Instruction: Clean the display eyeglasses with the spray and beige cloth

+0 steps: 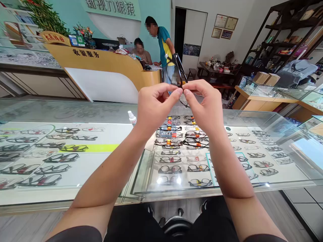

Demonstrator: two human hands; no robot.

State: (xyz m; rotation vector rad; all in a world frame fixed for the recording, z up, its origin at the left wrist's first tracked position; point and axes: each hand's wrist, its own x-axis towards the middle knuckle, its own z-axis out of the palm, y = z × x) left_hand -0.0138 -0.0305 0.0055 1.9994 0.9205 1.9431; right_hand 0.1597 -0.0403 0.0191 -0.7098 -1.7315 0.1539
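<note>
Glasses (180, 69), one pair, dark-framed: raised above the counter (176, 194), at 1 o'clock from mid-view, turned on end. Left hand (157, 104): thumb and forefinger pinched together on the frame, other fingers curled. Right hand (205, 104): matching pinch, tips close beside the left's; exact contact points unclear. Fingertip hold from both sides probably steadies a light piece and leaves the lenses largely uncovered.

Tagged frames (195, 143), two columns: at 6 o'clock from the hands, presumably for easy reach. Display frames (170, 169): nearer rows, spaced apart, likely for viewing singly. Bottle (132, 117), white: 9 o'clock, beside the left wrist.
</note>
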